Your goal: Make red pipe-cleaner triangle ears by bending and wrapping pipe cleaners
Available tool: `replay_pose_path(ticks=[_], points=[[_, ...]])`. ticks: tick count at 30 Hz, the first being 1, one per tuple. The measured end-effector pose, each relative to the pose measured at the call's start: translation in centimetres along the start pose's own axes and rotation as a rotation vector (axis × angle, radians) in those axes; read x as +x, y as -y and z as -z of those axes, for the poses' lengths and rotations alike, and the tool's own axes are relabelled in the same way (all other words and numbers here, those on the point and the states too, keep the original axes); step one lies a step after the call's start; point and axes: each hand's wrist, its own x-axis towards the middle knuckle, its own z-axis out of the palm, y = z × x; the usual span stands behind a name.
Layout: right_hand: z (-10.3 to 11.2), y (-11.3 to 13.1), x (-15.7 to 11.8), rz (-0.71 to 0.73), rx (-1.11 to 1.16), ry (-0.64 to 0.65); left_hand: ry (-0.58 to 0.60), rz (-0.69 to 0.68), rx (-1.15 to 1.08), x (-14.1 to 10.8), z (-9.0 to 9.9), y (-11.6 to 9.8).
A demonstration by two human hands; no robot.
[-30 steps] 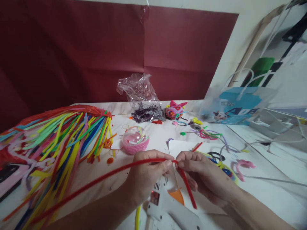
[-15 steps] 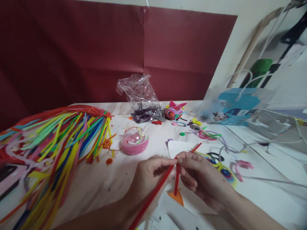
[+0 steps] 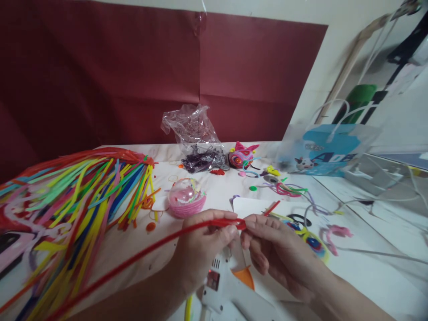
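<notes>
Head view: above the desk (image 3: 123, 261), the left hand (image 3: 202, 249) and right hand (image 3: 277, 245) meet, fingertips nearly together; the left grip is closed on a red pipe cleaner (image 3: 174, 233), pinched between thumb and forefinger; the right grip is closed at its doubled end, where a small tight loop shows between the hands; the long free length slopes over the left forearm toward the desk's near left corner. Beneath the hands, toward the near edge, lies a white hot glue gun (image 3: 222, 290), with an orange piece (image 3: 245, 278) just beside it; a white paper sheet (image 3: 249, 206) lies partly behind the right hand and bears a yellow-rimmed eye piece (image 3: 314, 245); a curled pink piece (image 3: 339, 232) lies to its right. Beyond the left hand sits a clear ball (image 3: 187, 203), its lower half wrapped in pink; a bundle of multicoloured pipe cleaners (image 3: 90, 196) spreads along the desk's left side. Near the far edge stand a clear plastic bag (image 3: 200, 156) with dark contents, a pink eared figure (image 3: 242, 157) and, farther right, a blue-printed carrier bag (image 3: 329, 151); a maroon sheet (image 3: 150, 67) covers the wall behind.
</notes>
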Motion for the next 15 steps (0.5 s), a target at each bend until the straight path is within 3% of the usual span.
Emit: replay_pose_path(ticks=[4, 7, 15], points=[[0.1, 0.2, -0.4, 0.17, -0.201, -0.001, 0.064, 0.116, -0.255, 0.1, 0.3, -0.4], [-0.1, 0.4, -0.7, 0.249, -0.337, 0.013, 0.121, 0.149, -0.279, -0.1, 0.2, -0.5], [-0.4, 0.2, -1.2, 0.315, -0.597, -0.025, 0.129, 0.161, -0.317, -0.1, -0.1, -0.8]])
